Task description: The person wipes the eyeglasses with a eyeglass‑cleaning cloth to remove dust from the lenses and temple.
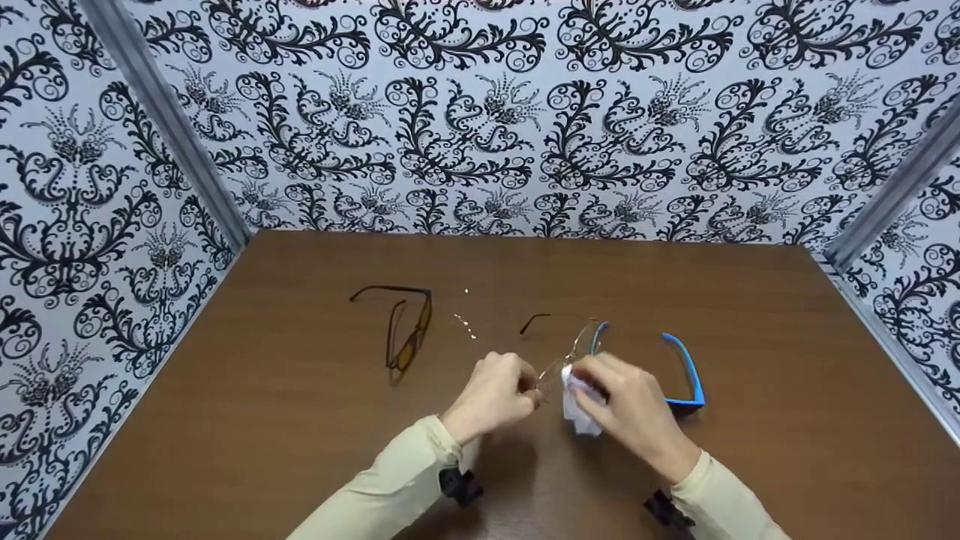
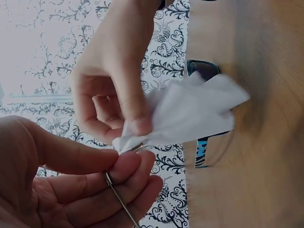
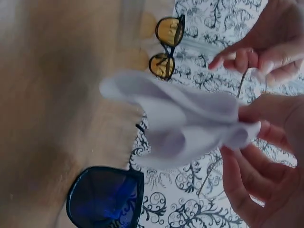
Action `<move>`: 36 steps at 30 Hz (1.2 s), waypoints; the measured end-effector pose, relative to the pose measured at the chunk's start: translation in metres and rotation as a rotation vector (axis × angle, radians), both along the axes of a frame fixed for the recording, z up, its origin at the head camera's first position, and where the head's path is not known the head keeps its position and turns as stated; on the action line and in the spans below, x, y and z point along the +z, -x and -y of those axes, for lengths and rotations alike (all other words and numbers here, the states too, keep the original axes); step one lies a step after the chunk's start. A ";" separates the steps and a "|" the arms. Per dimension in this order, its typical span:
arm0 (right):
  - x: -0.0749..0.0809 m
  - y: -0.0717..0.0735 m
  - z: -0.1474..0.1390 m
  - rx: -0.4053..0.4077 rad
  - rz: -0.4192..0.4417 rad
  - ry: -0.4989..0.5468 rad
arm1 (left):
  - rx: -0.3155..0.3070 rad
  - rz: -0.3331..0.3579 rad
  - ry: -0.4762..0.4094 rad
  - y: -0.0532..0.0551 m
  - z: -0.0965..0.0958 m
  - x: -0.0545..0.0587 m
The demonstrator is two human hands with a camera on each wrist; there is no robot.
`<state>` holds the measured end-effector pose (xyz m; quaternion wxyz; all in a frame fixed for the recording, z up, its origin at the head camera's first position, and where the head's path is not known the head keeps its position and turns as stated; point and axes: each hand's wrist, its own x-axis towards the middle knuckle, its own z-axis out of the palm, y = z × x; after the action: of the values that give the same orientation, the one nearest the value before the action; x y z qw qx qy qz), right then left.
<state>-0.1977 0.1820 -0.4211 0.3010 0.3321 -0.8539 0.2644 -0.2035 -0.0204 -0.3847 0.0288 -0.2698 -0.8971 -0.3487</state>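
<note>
Thin wire-framed eyeglasses [image 1: 576, 345] are held just above the table, one dark-tipped temple pointing away to the left. My left hand [image 1: 495, 394] pinches their slim metal frame [image 2: 122, 202] between thumb and fingers. A white cloth [image 1: 581, 411] hangs from my right hand [image 1: 634, 409], which grips it between thumb and fingers. In the left wrist view, the cloth's gathered end meets the metal frame close to the left fingertips. Cloth and fingers hide much of the lenses.
Black-framed glasses with yellow lenses [image 1: 414, 349] rest on the brown table [image 1: 300, 420] to the left. Blue-armed sunglasses [image 1: 694, 379] lie behind and right of my right hand. Small bright spots [image 1: 466, 324] show mid-table. Patterned walls [image 1: 465, 150] enclose the back and sides.
</note>
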 end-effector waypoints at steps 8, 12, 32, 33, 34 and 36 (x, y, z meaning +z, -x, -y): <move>0.004 -0.003 0.018 0.030 -0.045 0.058 | 0.022 -0.130 0.012 -0.001 -0.006 -0.002; 0.000 -0.007 0.020 0.061 -0.031 0.042 | 0.045 -0.134 -0.001 -0.002 -0.004 -0.003; 0.002 0.006 -0.038 -0.083 0.034 0.237 | -0.045 -0.077 -0.018 -0.005 0.034 -0.009; 0.003 0.009 -0.040 -0.098 0.027 0.227 | -0.058 -0.082 -0.016 -0.005 0.036 -0.009; 0.003 0.011 -0.041 -0.111 0.022 0.215 | -0.071 -0.089 -0.012 -0.005 0.036 -0.010; 0.005 0.015 -0.041 -0.135 0.014 0.189 | -0.096 -0.110 0.000 -0.006 0.036 -0.010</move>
<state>-0.2130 0.2226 -0.4162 0.3422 0.2423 -0.8475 0.3253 -0.1975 -0.0569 -0.3951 0.0613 -0.3312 -0.8802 -0.3344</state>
